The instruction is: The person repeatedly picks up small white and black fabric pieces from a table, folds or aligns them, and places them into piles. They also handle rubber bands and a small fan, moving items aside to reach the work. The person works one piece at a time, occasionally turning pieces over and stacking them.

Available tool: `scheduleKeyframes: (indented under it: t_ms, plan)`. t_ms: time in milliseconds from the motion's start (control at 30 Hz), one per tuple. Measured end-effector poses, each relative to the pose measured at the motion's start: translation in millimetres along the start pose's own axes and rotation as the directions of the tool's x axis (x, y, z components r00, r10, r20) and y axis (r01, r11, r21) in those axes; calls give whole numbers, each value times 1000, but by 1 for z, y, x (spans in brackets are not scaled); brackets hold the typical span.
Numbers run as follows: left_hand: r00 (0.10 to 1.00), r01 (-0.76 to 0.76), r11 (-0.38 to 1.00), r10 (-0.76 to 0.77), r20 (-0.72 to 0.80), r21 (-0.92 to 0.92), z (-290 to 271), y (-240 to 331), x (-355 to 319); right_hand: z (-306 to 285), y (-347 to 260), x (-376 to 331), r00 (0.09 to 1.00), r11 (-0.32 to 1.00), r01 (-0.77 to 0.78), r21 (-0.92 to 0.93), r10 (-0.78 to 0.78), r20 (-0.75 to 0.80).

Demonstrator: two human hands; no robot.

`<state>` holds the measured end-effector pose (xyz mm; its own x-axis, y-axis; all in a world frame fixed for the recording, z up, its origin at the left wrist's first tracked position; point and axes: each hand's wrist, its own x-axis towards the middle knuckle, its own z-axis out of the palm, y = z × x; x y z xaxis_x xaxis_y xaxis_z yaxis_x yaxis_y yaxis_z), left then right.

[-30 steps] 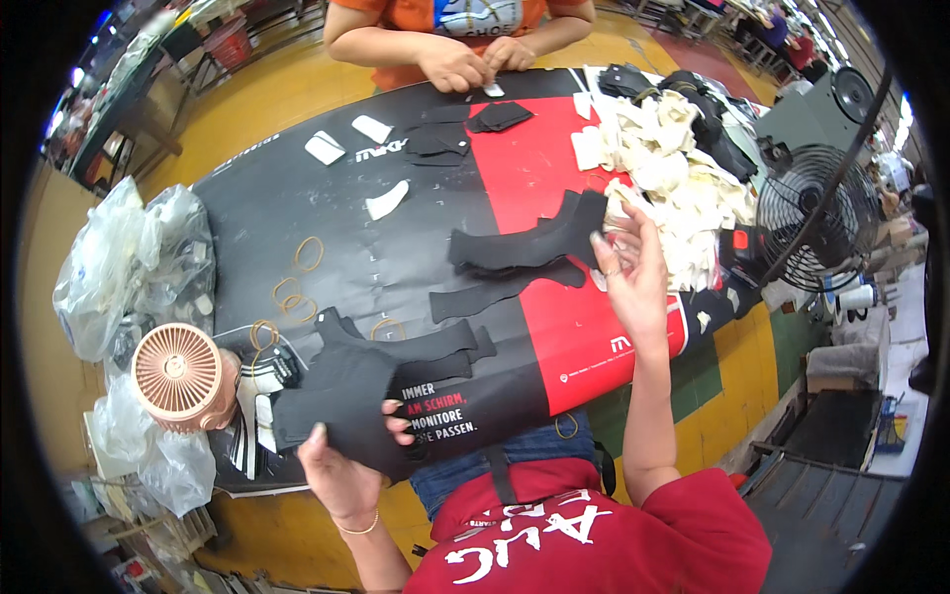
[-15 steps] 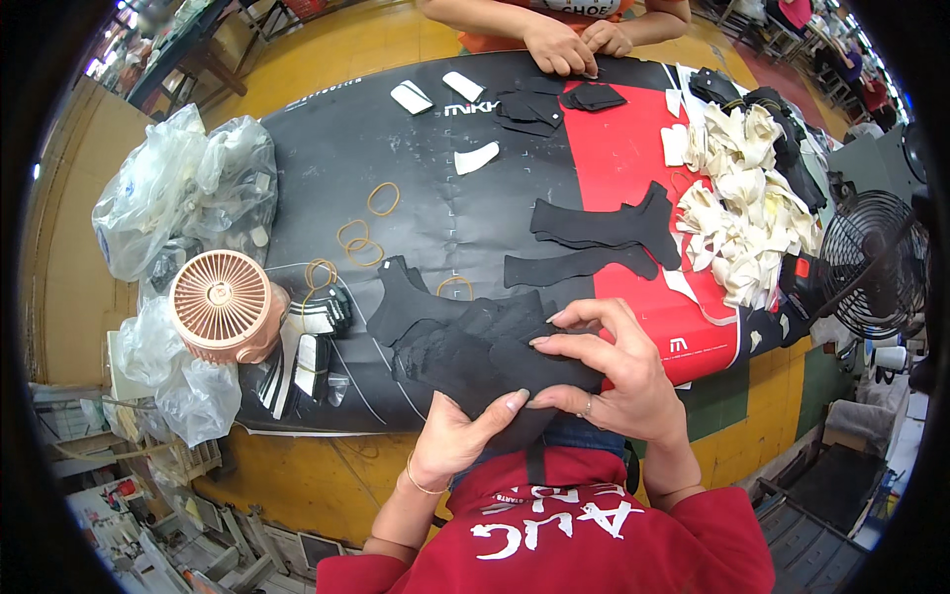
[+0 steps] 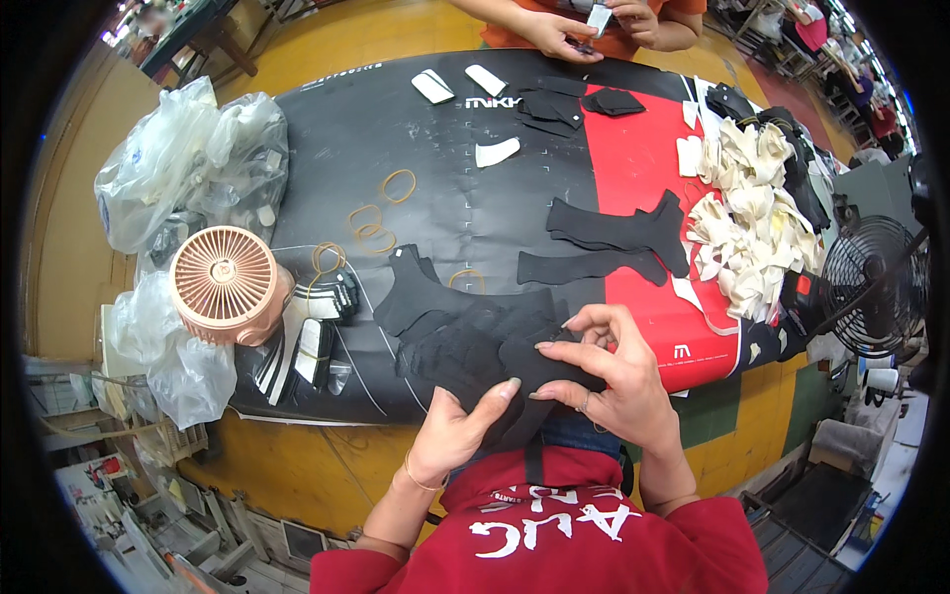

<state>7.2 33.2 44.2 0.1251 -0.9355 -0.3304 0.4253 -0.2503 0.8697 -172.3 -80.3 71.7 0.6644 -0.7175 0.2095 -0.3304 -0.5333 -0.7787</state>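
A stack of black cut fabric pieces lies at the table's near edge, right in front of me. My left hand grips its near edge, thumb on top and the other fingers hidden beneath. With thumb and fingers, my right hand pinches the right end of a black piece at the top. Beyond my right hand, more black cut pieces lie over the black and red parts of the mat.
A pink fan stands left, beside banded black-and-white strips and plastic bags. Rubber bands lie mid-table. Cream fabric scraps and a black fan are right. Across the table, a co-worker's hands hold a small white piece.
The view has shifted slightly. My hands keep nearly the same grip on the black pieces. The co-worker's hands have moved apart and lifted, and a white piece now shows in one.
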Motion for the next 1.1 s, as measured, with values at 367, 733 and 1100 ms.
scheduleKeyframes:
  t_ms: [367,733,1100]
  plan:
    - [990,-78,962,45,-130,-262,4,-2,-3,26,5,-3,939,965,-209,159,244,-243]
    - [937,-246,969,236,-258,-6,9,-8,2,53,7,-32,860,331,-425,842,439,261]
    - [928,-279,924,190,-320,-260,-7,-6,-8,14,-5,0,837,668,-244,703,511,-195]
